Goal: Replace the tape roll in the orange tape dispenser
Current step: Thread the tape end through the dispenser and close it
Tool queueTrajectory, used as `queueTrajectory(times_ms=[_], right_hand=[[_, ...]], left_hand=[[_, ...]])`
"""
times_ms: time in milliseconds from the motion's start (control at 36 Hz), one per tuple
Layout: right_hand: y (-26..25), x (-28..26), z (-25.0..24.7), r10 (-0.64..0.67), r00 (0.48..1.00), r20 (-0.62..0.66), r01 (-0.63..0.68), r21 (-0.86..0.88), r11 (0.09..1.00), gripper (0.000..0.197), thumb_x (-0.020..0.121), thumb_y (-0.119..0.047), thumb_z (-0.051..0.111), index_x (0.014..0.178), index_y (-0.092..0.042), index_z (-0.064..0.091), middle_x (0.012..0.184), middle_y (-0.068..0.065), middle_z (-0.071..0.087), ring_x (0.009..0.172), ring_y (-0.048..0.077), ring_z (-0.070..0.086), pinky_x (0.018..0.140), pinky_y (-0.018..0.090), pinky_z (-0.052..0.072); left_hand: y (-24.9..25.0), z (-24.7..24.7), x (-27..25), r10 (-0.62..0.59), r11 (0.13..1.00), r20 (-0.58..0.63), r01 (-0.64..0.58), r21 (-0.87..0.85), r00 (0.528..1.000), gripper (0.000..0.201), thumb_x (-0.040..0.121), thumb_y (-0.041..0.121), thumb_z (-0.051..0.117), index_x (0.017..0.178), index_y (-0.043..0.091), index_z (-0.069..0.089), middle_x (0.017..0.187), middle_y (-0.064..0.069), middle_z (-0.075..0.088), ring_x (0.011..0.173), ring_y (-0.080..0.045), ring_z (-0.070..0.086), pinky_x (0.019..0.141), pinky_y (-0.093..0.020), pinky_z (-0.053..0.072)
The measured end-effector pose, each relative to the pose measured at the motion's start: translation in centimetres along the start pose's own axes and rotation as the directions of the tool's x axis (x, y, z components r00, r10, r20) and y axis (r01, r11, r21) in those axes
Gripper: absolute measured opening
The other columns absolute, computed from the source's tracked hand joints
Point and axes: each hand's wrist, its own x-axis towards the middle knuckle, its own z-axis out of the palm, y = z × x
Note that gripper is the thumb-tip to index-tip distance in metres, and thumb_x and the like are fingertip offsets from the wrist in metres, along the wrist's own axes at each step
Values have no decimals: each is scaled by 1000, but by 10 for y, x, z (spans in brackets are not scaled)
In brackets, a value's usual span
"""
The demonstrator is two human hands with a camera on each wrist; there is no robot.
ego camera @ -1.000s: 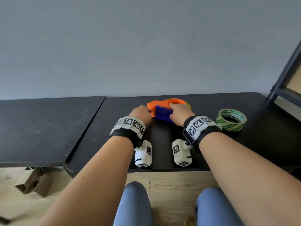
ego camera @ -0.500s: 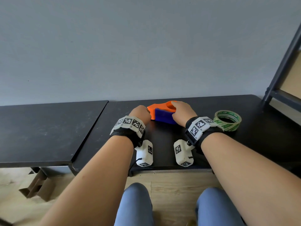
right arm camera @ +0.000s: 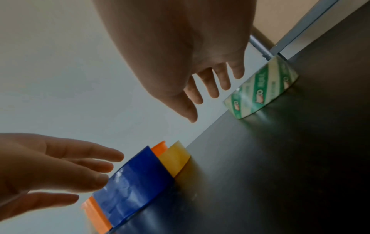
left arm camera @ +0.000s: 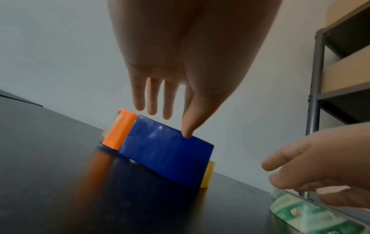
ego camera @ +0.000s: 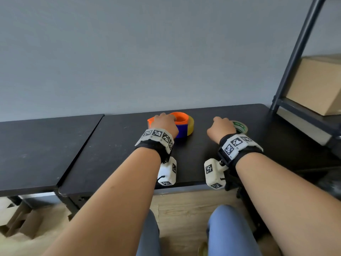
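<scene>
Two open hands: my left hand [ego camera: 164,123] steadies the orange tape dispenser [ego camera: 180,118], my right hand [ego camera: 220,128] hovers over the green tape roll [right arm camera: 262,93]; a careless grab could skid it away.

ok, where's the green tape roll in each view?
Head: green tape roll right of centre on the black table, partly behind the right hand.
Left wrist: bottom right corner, under the right hand's fingers.
Right wrist: upper right.
Shared landmark: orange tape dispenser.
</scene>
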Motion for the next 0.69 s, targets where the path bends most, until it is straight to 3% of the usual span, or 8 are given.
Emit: queueTrajectory(times_ms=[167, 361, 694], right_hand=[[4, 7, 6, 7, 998, 61, -11, 65, 998, 50, 91, -8, 44, 141, -6, 40, 144, 21, 38, 123, 40, 51, 96, 43, 44], [-6, 16, 12, -130, 988, 78, 119, 133, 984, 60, 89, 3, 42, 146, -13, 37, 143, 15, 48, 126, 33, 52, 98, 38, 44], [-30, 28, 18, -174, 978, 117, 158, 136, 978, 60, 91, 2, 44, 148, -16, 35, 139, 12, 54, 123, 30, 55, 94, 37, 47]], left_hand=[[7, 9, 8, 20, 997, 23, -21, 74, 1000, 56, 86, 6, 51, 137, 27, 53, 141, -8, 47, 134, -31, 39, 104, -38, 41], [4, 10, 16, 16, 999, -10, -15, 28, 1000, 57, 86, 3, 49, 138, 28, 52, 140, -8, 46, 133, -29, 37, 104, -39, 39], [-1, 3, 15, 27, 998, -48, -30, -62, 998, 48, 85, -1, 43, 124, 18, 65, 132, -12, 52, 127, -31, 44, 102, -39, 45]])
